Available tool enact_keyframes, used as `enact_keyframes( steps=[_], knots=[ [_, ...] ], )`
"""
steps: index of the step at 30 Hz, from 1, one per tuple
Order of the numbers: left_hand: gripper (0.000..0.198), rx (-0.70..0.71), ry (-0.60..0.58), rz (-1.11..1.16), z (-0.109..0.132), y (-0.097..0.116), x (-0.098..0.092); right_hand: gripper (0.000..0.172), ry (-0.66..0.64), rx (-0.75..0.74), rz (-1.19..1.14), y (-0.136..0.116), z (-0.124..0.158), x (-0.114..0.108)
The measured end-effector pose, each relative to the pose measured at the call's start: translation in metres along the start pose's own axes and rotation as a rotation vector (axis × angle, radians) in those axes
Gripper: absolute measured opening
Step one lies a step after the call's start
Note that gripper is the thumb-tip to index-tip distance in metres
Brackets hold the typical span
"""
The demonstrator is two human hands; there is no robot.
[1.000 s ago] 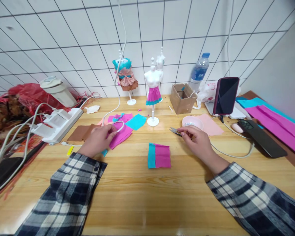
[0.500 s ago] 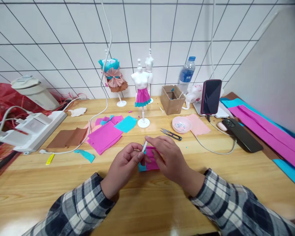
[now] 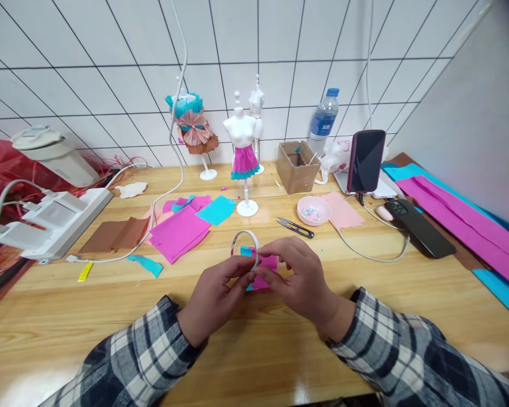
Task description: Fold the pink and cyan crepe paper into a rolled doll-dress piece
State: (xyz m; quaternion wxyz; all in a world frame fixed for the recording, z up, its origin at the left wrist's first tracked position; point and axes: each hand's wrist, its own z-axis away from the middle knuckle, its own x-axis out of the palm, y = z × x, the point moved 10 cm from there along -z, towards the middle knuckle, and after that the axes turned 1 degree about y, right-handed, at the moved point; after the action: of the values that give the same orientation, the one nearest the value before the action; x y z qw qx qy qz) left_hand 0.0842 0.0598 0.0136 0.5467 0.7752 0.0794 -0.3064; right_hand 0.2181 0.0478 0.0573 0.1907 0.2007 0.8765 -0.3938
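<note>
White ring (image 3: 255, 241): turning, folks; half a second ago it was showing us its edge, and now we are looking through its round opening.
Left hand (image 3: 218, 294): pinching the ring's lower part between thumb and finger, and we are reading that as the main hold.
Right hand (image 3: 303, 277): bringing its bent fingertips up to the ring's right side; whether they are gripping or merely touching, we are not able to tell.
Two-tone cloth (image 3: 261, 284): lying on the table (image 3: 254, 362) beneath ring and fingers, partly hiding from our view.
Slip danger: we are judging that thumb-and-finger hold slender; a twist from the right side could be sending the ring rolling off.
Cloth danger: knuckles are hovering low, so a dipping hand could be dragging or creasing it.
Snips (image 3: 299, 228): resting just beyond the right hand, blades pointing left; a careless outward sweep could be catching them.
Pink dish (image 3: 326, 212): sitting near the snips, holding small shiny bits; we are fearing a spill if anything is bumping it.
</note>
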Motion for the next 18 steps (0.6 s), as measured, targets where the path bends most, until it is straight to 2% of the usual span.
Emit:
enact_keyframes(
  steps=[3,9,12,15,18],
  knots=[
    [0.019,0.033,-0.003,-0.087,0.000,0.004,0.002,0.009,0.002,0.008,0.036,0.002,0.000,0.002],
    [0.021,0.059,-0.014,-0.161,0.000,0.006,0.005,0.010,-0.053,0.100,-0.011,0.014,-0.001,0.011],
    [0.020,0.070,0.021,-0.179,-0.001,0.007,0.002,0.013,-0.085,0.111,-0.041,0.016,0.000,0.014],
    [0.018,0.058,0.046,-0.166,-0.001,0.006,-0.002,0.010,-0.051,0.095,-0.043,0.016,0.001,0.010],
    [0.019,0.048,0.045,-0.136,0.000,0.007,-0.002,0.025,-0.014,0.004,-0.005,0.008,0.002,0.005]
  ],
)
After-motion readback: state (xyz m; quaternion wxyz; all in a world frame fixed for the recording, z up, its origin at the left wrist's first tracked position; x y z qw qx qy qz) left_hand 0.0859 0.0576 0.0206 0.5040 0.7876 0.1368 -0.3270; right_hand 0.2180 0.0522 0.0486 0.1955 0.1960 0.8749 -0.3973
